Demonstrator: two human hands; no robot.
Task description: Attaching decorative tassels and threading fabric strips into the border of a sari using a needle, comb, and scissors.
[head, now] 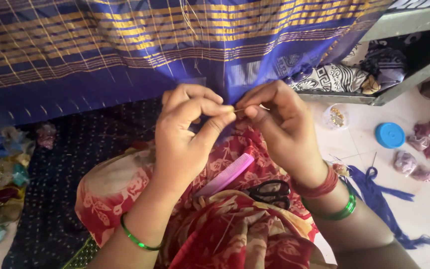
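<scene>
Two hands meet at the lower edge of the blue sari cloth [125, 45]; your left hand [187, 132] has thumb and forefinger pinched shut on a thin golden thread [239, 109], and your right hand [279, 124] pinches the same thread from the other side, fingers curled tight, the two sets of fingertips almost touching; whether a needle is among them you cannot tell. The cloth, striped in gold, hangs just behind your knuckles. Below your wrists, on your red patterned lap [235, 229], lie a pink comb [225, 174] and, just beside it, black-handled scissors [269, 192]. Green bangles [138, 240] ring your left wrist; red and green ones circle your right. On the floor towards the right edge sit a blue round lid [389, 135], a small clear container [335, 117] and a bundle of blue thread [379, 194].
</scene>
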